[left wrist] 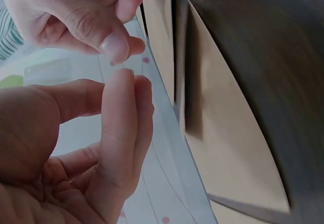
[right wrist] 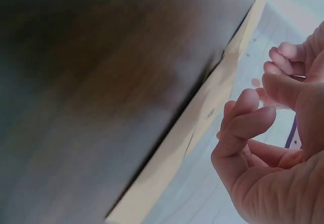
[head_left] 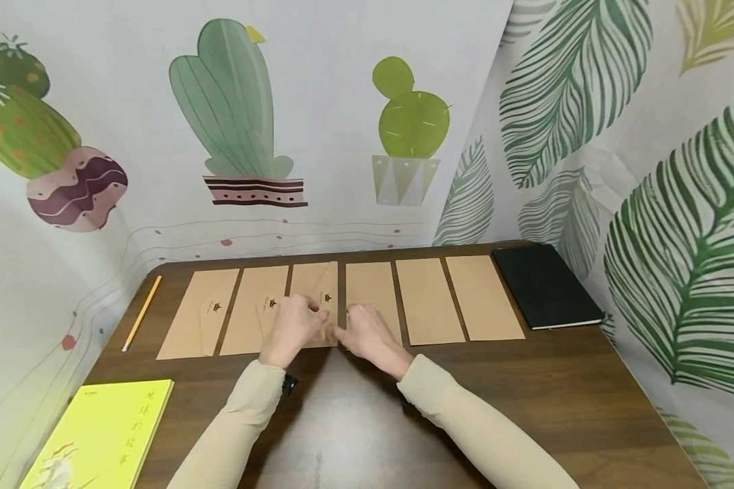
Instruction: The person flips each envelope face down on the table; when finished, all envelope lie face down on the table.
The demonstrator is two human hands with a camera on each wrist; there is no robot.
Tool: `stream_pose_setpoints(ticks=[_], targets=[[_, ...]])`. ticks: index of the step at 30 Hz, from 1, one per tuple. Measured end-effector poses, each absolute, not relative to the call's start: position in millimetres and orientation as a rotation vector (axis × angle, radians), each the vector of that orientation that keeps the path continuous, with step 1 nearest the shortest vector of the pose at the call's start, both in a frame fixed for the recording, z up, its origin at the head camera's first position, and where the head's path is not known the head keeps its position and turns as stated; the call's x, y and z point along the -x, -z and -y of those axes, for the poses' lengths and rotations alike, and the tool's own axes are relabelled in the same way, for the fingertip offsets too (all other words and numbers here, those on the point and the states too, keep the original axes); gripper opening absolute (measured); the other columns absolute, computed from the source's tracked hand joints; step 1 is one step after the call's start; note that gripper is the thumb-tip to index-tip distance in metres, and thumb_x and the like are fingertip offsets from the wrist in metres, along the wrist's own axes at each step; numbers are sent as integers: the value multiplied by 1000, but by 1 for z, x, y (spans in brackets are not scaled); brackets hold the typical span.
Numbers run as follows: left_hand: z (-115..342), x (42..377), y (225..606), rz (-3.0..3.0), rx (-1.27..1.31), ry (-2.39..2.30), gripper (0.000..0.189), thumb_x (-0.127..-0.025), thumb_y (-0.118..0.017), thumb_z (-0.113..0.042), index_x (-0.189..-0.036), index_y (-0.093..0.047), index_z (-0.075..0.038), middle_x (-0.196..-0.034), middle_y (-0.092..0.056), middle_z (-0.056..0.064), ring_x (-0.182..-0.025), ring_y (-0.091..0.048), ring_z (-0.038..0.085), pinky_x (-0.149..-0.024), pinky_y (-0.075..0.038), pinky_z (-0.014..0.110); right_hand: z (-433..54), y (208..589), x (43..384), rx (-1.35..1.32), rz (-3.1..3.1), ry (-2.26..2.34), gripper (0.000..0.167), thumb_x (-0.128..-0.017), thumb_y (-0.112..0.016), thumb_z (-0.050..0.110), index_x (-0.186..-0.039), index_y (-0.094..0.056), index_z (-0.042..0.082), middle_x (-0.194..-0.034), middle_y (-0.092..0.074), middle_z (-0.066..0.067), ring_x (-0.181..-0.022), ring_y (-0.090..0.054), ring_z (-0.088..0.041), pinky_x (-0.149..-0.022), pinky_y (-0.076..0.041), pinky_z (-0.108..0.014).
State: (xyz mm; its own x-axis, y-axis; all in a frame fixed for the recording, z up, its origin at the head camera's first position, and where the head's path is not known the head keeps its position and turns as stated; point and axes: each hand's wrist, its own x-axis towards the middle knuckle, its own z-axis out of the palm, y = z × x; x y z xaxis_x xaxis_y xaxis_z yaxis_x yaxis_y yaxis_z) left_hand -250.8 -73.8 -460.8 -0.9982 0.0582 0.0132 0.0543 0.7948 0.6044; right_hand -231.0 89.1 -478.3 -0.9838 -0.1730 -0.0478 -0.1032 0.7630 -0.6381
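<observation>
Six brown paper envelopes lie in a row. The third envelope from the left (head_left: 310,278) shows a diagonal flap edge and a small dark crown print. Over its lower part is my left hand (head_left: 295,327), its fingers bent and the thumb apart from them in the left wrist view. My right hand (head_left: 374,336) reaches in from the other side, beside the plain fourth envelope (head_left: 373,282). The fingertips of both hands come close together, and I see nothing between them in either wrist view. Whether they touch the paper is hidden.
Left of the hands lie two more crown-printed envelopes (head_left: 198,299); two plain envelopes (head_left: 428,299) lie to the right. A black notebook (head_left: 544,285) is at the far right. A pencil (head_left: 142,312) and a yellow book (head_left: 107,428) sit on the left. Patterned cloth hangs behind the table.
</observation>
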Motion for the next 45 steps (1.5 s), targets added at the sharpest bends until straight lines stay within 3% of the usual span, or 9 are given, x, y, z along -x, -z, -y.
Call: stream_pose_setpoints(ticks=[2,5,8,12,18,26,35,41,45], targets=[[80,250,461,-2958,-75,-1016,25,-98,-79,-18,-109,-80,4,-81,-82,15,-70,-79,23,-76,-66,42,-85,481,234,221,-2848,1012,41,-99,-82,32,-111,-71,-5,-73,-59,-4,-54,-51,-12,-48,-41,-24],[88,250,462,-2999,-79,-995,22,-96,-78,-17,-105,-81,3,-79,-82,13,-75,-79,27,-80,-65,46,-78,483,237,215,-2843,1001,33,-98,-82,30,-92,-67,1,-70,-52,-2,-55,-47,-12,-48,-38,-24],[94,249,463,-3014,-93,-982,22,-96,-77,-16,-102,-80,4,-73,-80,11,-73,-78,26,-84,-64,49,-72,484,239,217,-2812,1006,37,-98,-81,27,-76,-58,9,-64,-46,1,-52,-43,-11,-46,-35,-24],[101,249,464,-2976,-76,-983,25,-98,-76,-18,-106,-78,6,-61,-75,6,-64,-76,23,-89,-62,49,-66,488,245,238,-2787,1014,45,-98,-81,26,-66,-52,13,-57,-44,3,-48,-42,-10,-43,-34,-25],[106,250,466,-2996,-77,-952,23,-99,-75,-18,-104,-79,3,-57,-73,1,-76,-77,26,-94,-59,50,-58,533,274,299,-2888,884,41,-96,-80,31,-67,-54,16,-60,-52,2,-50,-51,-11,-44,-43,-26],[109,251,465,-2994,-35,-979,22,-99,-74,-19,-103,-80,2,-56,-72,1,-61,-74,16,-85,-62,43,-48,554,292,307,-2930,725,36,-91,-80,24,-64,-56,20,-65,-61,3,-57,-59,-11,-48,-48,-26],[123,250,463,-2943,3,-1090,21,-102,-71,-15,-106,-80,3,-73,-80,14,-58,-78,23,-49,-51,23,-49,528,277,188,-2852,876,27,-94,-70,14,-68,-61,16,-69,-64,-4,-58,-59,-17,-51,-49,-30],[132,251,463,-2936,24,-1099,23,-103,-71,-19,-106,-79,2,-72,-80,14,-61,-80,23,-51,-54,23,-57,482,249,161,-2805,1011,35,-96,-63,2,-64,-56,11,-60,-56,-4,-50,-51,-16,-45,-43,-27],[138,252,465,-2992,20,-1013,25,-101,-76,-24,-99,-80,0,-65,-77,8,-56,-75,16,-57,-52,24,-59,476,243,168,-2802,1036,40,-99,-60,2,-62,-51,14,-57,-50,0,-47,-46,-12,-44,-39,-25]])
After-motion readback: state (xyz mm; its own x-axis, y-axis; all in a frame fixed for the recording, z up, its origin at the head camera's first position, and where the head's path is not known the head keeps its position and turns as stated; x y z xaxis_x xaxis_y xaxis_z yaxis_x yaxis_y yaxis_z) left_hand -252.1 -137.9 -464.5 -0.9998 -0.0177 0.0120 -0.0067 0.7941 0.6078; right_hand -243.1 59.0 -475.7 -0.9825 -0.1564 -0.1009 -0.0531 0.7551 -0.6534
